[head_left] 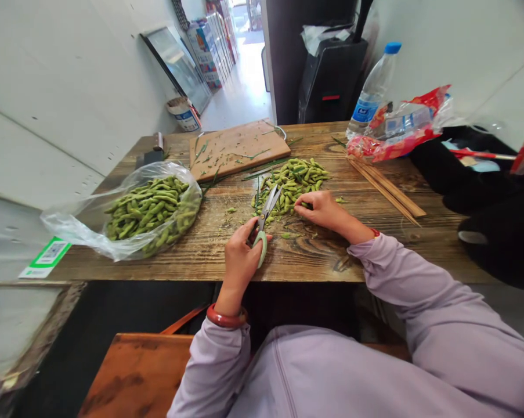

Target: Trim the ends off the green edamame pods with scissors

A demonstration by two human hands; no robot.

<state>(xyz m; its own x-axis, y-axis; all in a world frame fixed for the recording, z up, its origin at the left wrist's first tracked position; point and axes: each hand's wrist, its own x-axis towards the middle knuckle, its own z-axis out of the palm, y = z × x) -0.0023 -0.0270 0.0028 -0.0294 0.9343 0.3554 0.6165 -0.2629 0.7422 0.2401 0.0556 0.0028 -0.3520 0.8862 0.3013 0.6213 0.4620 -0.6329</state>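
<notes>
A person's left hand [239, 254] grips a pair of scissors [264, 215] by the handles over a wooden worktop [322, 264], the parted blades running toward one o'clock, their tips over a loose pile of green pods [307, 172]. The pile lies at one o'clock from that hand and between ten and eleven from the nearer right hand [325, 211], whose fingers pinch just beside its edge; whether they hold a pod cannot be told. A plastic bag [87, 227] of more pods rests at ten o'clock from the left hand, a littered cutting board [239, 145] at twelve. Wooden sticks [390, 188] lie at the right hand's two o'clock, a bottle [369, 96] at one; beyond, a bright passage holds stacked boxes [209, 49].
</notes>
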